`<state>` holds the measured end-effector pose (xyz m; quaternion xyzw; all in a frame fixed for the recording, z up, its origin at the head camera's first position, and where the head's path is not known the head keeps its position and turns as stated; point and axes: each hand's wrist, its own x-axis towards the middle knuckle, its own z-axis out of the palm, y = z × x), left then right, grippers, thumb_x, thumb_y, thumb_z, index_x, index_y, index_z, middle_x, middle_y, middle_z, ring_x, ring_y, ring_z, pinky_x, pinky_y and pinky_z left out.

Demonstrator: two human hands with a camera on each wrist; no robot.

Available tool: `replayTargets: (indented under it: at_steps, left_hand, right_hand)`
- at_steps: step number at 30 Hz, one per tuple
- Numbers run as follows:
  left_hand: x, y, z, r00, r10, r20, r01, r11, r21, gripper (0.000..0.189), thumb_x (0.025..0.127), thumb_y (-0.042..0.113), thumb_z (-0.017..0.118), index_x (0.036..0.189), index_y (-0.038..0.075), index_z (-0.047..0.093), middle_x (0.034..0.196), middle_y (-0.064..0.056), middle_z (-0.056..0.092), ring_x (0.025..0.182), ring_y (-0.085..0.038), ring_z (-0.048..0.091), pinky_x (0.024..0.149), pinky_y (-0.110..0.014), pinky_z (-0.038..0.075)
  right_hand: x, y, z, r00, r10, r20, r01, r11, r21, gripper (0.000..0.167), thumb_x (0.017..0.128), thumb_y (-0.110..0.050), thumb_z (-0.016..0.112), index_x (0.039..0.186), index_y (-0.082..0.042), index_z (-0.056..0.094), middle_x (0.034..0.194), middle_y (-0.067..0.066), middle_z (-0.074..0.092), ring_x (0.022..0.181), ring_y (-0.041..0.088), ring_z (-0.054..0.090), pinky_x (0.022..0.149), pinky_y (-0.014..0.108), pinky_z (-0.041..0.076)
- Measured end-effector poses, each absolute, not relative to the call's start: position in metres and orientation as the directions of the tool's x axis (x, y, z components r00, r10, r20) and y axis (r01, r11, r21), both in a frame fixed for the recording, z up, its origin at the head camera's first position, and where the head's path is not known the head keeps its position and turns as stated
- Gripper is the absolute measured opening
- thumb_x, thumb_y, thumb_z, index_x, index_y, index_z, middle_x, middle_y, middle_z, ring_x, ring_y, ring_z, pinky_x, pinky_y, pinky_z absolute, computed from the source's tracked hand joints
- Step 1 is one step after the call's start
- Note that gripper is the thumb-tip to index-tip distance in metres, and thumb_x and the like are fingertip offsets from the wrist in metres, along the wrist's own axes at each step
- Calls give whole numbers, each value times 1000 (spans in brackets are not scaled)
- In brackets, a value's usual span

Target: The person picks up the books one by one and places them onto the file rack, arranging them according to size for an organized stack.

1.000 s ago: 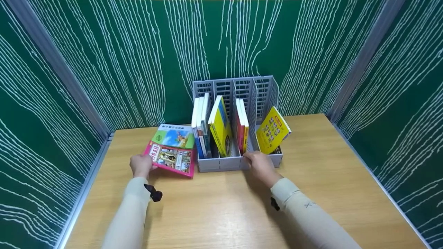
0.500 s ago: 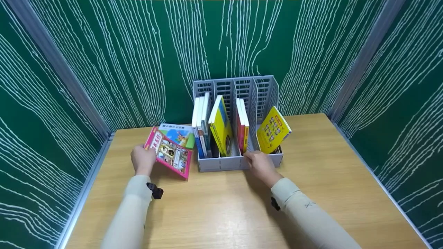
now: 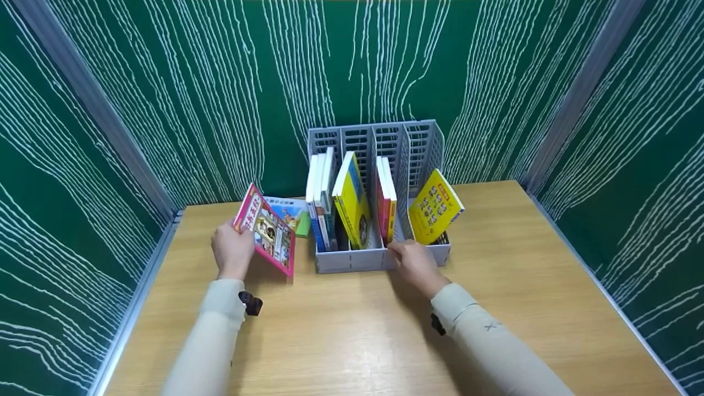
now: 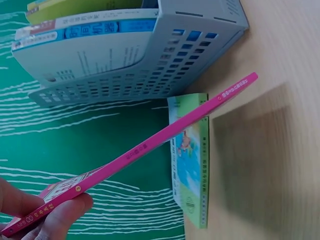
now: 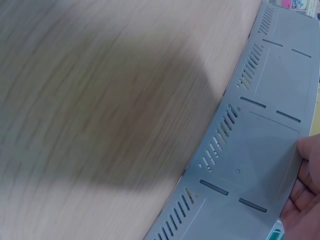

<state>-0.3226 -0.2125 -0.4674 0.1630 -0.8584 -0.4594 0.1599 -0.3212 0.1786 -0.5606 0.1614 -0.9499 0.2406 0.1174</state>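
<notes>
Thumb and fingers of my left hand [image 3: 234, 250] pinch a thin pink book [image 3: 273, 234] by its left edge. The book is raised and tilted, its illustrated cover facing right; the left wrist view shows its pink spine [image 4: 140, 147]. Behind it, a blue-and-green book [image 4: 190, 160] lies flat on the table, partly hidden in the head view. My right hand [image 3: 415, 267] grips the front rim of a grey book rack [image 3: 357, 259], thumb outside in the right wrist view and fingers over the edge.
White-spined books [image 3: 318, 192] stand in the rack's left slot. A yellow book [image 3: 352, 212] leans beside them, then red and yellow books [image 3: 386, 203], and another yellow book [image 3: 434, 212] tilts in the right slot. Green walls enclose the wooden table [image 3: 352, 341].
My left hand has raised the pink book off the blue-and-green one, tilting it steeper and shifting slightly right. The right hand and the rack stay in place.
</notes>
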Motion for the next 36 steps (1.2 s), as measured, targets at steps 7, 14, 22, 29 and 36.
replayTargets:
  at_steps: [7,14,22,29,36]
  left_hand:
    - [-317,-203,-461,-890,-413,192,-58,521,851,36,110,13,56,140,-6,63,136,-30,71,120,-43,73,105,-56,61]
    - [-312,-196,-456,-821,-439,365,84,539,838,35,110,14,59,139,-6,65,132,-29,74,117,-45,76,100,-58,63]
    - [-307,-194,-450,-793,-455,405,134,519,844,36,112,16,58,144,-1,63,138,-24,73,121,-43,76,100,-54,63]
    - [-303,-188,-446,-703,-449,551,248,571,782,35,111,13,60,141,-4,64,132,-26,75,115,-43,78,94,-55,65]
    - [-301,-178,-442,-532,-439,724,395,627,671,31,107,6,63,134,-9,66,123,-28,78,104,-44,80,83,-57,67]
  right_hand:
    - [-320,179,-561,-916,-250,313,-370,827,-423,15,101,0,70,111,-3,81,104,18,81,94,36,76,89,53,64]
    - [-319,180,-561,-908,-259,330,-385,828,-408,19,99,3,68,112,-1,81,104,18,81,96,37,77,90,53,64]
    - [-320,180,-561,-912,-267,312,-385,821,-422,21,101,3,66,117,1,80,110,20,81,100,38,77,94,53,64]
    - [-320,180,-559,-926,-258,275,-359,824,-438,22,103,-1,66,120,0,79,112,19,81,103,37,76,97,52,64]
    - [-319,180,-560,-932,-251,263,-349,822,-450,24,101,2,65,121,-1,79,111,19,80,102,37,76,96,52,64]
